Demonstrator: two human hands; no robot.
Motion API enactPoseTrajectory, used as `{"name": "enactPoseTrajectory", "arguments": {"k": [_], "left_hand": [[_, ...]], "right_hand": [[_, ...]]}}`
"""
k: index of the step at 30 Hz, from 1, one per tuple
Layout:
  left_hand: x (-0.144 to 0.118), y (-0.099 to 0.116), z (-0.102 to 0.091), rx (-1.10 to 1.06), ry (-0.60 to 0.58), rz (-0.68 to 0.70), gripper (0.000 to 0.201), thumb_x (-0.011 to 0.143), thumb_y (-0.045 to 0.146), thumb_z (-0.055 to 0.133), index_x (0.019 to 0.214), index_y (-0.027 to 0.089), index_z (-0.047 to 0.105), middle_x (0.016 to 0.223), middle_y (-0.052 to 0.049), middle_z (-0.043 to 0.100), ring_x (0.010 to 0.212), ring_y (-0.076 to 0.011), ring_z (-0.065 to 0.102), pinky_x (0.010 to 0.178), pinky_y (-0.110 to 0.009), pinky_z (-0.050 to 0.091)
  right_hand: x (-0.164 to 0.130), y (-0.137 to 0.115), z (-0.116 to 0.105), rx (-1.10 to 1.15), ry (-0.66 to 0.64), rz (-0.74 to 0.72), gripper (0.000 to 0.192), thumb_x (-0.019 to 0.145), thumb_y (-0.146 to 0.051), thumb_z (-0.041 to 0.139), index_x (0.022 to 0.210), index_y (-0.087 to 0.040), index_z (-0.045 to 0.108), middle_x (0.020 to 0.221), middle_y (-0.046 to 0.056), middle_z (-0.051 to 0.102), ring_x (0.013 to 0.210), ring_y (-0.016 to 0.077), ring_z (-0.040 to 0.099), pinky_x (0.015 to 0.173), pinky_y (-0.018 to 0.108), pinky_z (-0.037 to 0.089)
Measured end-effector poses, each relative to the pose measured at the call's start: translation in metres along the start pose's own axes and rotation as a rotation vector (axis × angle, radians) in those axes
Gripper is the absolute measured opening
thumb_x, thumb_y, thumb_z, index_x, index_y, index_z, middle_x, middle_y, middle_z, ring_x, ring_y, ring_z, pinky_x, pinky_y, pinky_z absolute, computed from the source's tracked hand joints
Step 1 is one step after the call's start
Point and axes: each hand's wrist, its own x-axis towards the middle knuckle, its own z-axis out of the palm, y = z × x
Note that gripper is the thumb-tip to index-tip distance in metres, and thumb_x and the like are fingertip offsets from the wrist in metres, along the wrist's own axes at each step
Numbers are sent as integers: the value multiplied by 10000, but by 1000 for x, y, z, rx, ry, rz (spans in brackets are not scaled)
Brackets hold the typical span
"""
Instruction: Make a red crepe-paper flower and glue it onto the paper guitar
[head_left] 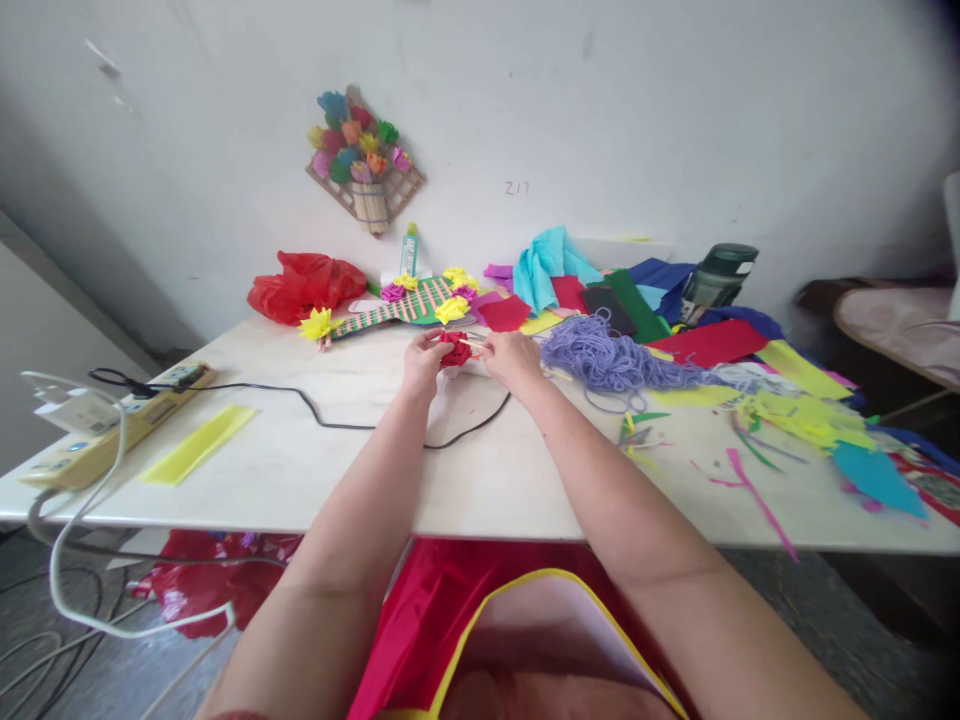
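Between my two hands, above the middle of the table [480, 500], is a red paper flower [454, 349]. My left hand [424, 358] is closed on the flower's left side. On the other side, my right hand [513, 358] pinches a thin pale stick [475, 345] whose far end meets the flower. Whether the stick is fixed to the flower I cannot tell. Just behind my hands lies a green panel [401, 308] woven with pale strips and trimmed with yellow and purple paper flowers.
Purple yarn [600, 352] and coloured paper sheets [705, 345] crowd the right side, near a dark bottle [720, 275]. A power strip [120, 430] and yellow paper strip [199, 445] lie left. A black cable [330, 424] crosses the table under my hands. Red plastic [306, 288] sits behind.
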Motion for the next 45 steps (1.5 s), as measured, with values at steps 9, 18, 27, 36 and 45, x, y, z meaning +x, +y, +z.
{"name": "enactPoseTrajectory", "arguments": {"k": [9,18,27,36,45], "left_hand": [[-3,1,0,24,-54,19,501,512,143,744,995,158,609,710,-22,683,608,-191,664,641,-352,556],[-9,7,3,50,-65,28,447,526,146,700,971,147,661,648,-19,681,581,-187,667,616,-332,566],[-10,8,4,78,-44,31,315,526,140,698,835,136,639,663,-39,686,579,-190,664,625,-350,571],[-12,11,4,159,-63,45,320,500,152,655,819,131,636,673,-29,683,571,-165,650,590,-295,544],[-8,9,4,200,-52,74,306,500,161,630,805,140,635,669,-16,676,561,-157,639,589,-297,550]], "right_hand": [[1,0,-1,7,-73,-53,378,977,-370,411,1081,-226,745,1072,127,745,1010,247,676,812,317,463],[-4,-6,0,-38,-3,-110,368,966,-331,422,1065,-178,742,1023,156,749,976,264,688,806,320,464],[-7,-10,-4,-99,-2,-169,364,962,-284,408,1070,-145,727,1024,188,739,976,293,690,810,345,470],[-13,-16,-6,-178,30,-249,345,943,-146,369,1082,-100,681,1040,194,712,1014,263,670,804,317,458],[-17,-24,-9,-212,36,-307,374,942,-100,334,1118,-73,664,1109,209,684,1034,268,649,800,325,448]]}}
